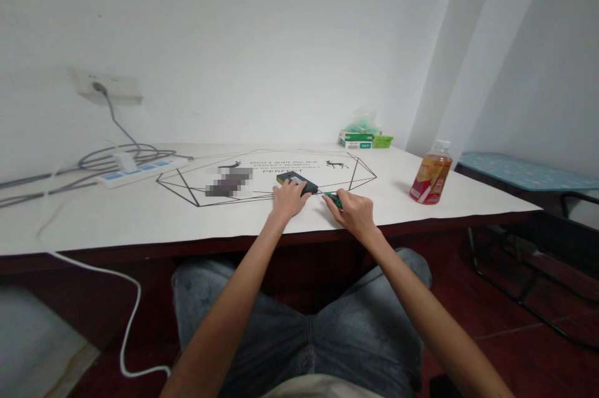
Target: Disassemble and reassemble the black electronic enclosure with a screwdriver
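Note:
A flat black box [305, 182] with a yellow mark at its left end lies on the white table [253, 217]. My left hand [289, 197] rests on its near side, fingers bent over the top and gripping it. In my right hand [354, 209] is a screwdriver with a green and black handle [334, 199], the fingers wrapped round it. Its thin shaft points left at the box's right end. Whether the tip touches the box is too small to tell.
A blurred-out dark patch [229, 182] lies left of the box. Further left are a power strip [140, 172] and coiled cables [116, 153]. A drink bottle [431, 173] stands at the right. Small green-and-white boxes [356, 139] sit by the wall.

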### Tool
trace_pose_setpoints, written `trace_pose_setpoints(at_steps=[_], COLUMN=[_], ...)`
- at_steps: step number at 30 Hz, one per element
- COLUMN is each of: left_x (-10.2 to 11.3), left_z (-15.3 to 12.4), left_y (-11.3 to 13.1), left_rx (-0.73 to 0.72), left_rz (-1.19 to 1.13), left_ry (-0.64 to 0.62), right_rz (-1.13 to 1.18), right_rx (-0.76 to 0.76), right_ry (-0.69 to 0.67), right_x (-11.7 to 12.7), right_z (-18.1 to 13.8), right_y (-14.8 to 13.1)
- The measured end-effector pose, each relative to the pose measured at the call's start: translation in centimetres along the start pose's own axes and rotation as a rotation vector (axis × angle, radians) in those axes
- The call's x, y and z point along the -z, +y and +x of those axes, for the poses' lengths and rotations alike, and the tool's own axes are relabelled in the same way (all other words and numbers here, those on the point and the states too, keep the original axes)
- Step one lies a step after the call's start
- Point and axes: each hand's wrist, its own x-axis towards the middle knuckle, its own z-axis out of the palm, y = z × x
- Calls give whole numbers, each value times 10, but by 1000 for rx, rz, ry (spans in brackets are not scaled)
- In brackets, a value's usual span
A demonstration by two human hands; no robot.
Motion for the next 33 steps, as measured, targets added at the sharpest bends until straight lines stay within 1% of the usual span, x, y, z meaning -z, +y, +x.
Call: trace_pose_setpoints(at_steps=[5, 9, 13, 15, 20, 22, 27, 33], left_x=[0, 0, 0, -1, -2, -2, -1, 2], left_z=[-1, -1, 0, 0, 0, 0, 0, -3], left_y=[0, 0, 0, -1, -1, -1, -1, 1], left_rx=[-1, 2, -1, 3, 3, 4, 4, 3], left_rz=[6, 4, 2, -1, -7, -9, -7, -13], left_ry=[9, 2, -3, -4, 3, 0, -4, 1], right_rz=[65, 37, -11, 20, 153, 135, 3, 48], right_rx=[9, 11, -40, -69, -103, -116, -193, -184], right_ry=[14, 52, 126, 137, 42, 15, -29, -78], right_x=[1, -3, -7, -6, -2, -1, 2, 8], right_z=[-4, -7, -6, -6, -8, -8, -2, 2], right_y=[-9, -8, -7, -8, -10, -10, -8, -6])
